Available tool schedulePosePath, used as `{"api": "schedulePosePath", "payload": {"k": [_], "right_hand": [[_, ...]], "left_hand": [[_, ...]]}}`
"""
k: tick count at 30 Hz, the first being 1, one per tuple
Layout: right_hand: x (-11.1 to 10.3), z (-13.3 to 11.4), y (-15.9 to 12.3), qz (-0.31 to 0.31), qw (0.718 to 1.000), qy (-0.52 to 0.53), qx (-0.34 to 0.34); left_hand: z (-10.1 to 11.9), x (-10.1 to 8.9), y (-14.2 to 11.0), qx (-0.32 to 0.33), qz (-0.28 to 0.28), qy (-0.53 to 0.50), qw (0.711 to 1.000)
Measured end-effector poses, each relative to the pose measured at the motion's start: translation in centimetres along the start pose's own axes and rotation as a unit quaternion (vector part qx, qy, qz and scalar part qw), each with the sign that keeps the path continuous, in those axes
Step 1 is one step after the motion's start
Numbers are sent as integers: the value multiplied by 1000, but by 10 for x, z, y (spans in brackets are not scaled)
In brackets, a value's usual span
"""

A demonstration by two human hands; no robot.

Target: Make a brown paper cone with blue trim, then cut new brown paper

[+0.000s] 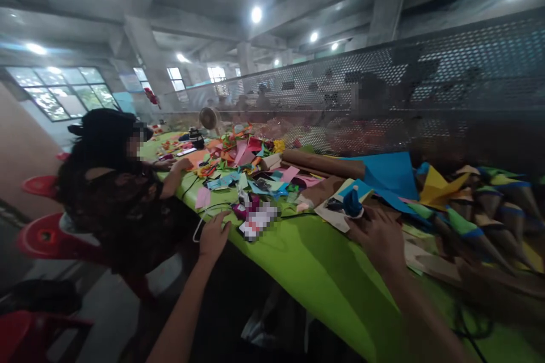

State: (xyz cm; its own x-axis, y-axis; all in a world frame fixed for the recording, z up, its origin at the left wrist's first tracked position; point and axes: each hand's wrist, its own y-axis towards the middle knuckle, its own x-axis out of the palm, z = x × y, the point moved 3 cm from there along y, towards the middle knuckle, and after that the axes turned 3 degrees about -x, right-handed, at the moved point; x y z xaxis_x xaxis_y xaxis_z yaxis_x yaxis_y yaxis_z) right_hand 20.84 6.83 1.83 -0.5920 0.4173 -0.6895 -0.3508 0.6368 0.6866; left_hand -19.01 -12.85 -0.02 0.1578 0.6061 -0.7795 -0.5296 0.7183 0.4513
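Right of middle, the right hand (381, 238) curls by the blue lump (352, 202) (can't tell its grip); pinch softly. Left of middle, the left hand (215, 233) looks loose, empty.

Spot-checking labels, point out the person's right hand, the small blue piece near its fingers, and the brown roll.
right hand (382, 238), head view: back of the hand.
small blue piece (352, 203), head view: middle of its blue body.
brown roll (323, 163), head view: side, about midway along its length.
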Motion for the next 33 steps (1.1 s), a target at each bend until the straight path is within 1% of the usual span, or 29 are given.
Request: {"api": "schedulePosePath", "payload": {"k": [3,7,9,11,13,15,16,18,19,20,21,22,23,25,27,29,31,33], "right_hand": [[-5,-1,1,11,1000,-4,0],[-12,-4,3,7,1000,14,0],[-13,-4,3,1,999,34,13],[-14,-3,2,-3,998,50,35],[-15,-2,2,-7,995,67,69],[-19,-3,1,-12,989,90,114],[-22,-5,1,-16,985,104,137],[-27,-12,1,-23,973,135,185],[-28,-17,2,-46,965,159,206],[-29,-21,3,-58,953,189,229],[-28,-26,5,-78,939,226,248],[-27,-30,6,-90,924,263,264],[-26,-32,6,-88,913,288,276],[-24,-34,7,-77,901,315,288],[-23,-32,5,-62,894,327,301],[-23,-27,3,-49,877,352,323],[-21,-21,1,-28,848,398,348],[-19,-16,-1,-4,812,450,371]], "left_hand": [[-6,4,18,-12,-10,-9,1000],[-7,8,53,-23,-29,-33,999],[-7,9,69,-32,-43,-38,998],[-6,9,76,-33,-70,-45,996],[-3,7,69,-25,-110,-59,992],[6,0,49,-11,-160,-78,984],[12,-4,36,-15,-202,-98,974],[28,-13,12,-39,-289,-137,947],[38,-16,3,-42,-337,-155,928],[51,-19,-2,-38,-369,-173,912],[68,-19,-4,-17,-404,-198,893],[88,-16,-3,3,-426,-233,874],[111,-10,2,29,-436,-280,855],[162,12,14,56,-454,-365,811],[213,42,28,60,-433,-434,788],[256,73,37,66,-417,-462,779],[285,100,37,58,-426,-479,765],[300,119,30,54,-453,-498,737]]}}
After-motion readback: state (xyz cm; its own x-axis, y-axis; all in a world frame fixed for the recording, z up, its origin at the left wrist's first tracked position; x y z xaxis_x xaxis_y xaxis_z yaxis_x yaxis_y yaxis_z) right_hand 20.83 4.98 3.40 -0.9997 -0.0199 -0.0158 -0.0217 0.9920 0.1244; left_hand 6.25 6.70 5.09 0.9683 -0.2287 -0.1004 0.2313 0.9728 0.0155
